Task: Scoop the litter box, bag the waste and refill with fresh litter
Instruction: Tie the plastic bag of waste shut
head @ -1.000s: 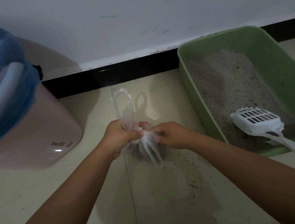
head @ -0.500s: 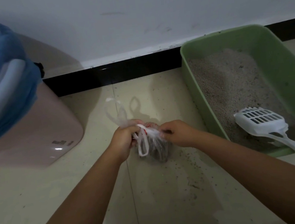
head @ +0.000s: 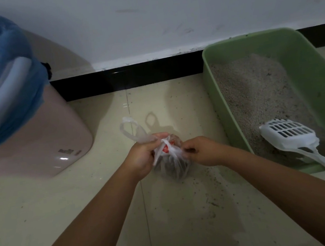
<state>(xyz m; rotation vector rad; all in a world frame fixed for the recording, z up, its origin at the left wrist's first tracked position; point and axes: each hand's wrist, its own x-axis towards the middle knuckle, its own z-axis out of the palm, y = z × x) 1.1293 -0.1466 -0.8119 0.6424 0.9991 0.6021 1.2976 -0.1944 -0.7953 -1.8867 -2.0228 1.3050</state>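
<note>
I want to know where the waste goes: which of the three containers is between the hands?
The small clear plastic bag, gripped by both hands, unlike the green litter box or the blue-lined bin.

A pink bin (head: 38,145) was seen at the left on the pale tiled floor (head: 36,218), lined with a blue bag (head: 7,65) folded over its rim. A white wall (head: 165,15) was shown behind, edged along its foot by a black skirting (head: 132,75). Dark grit was scattered over the tiles.
</note>
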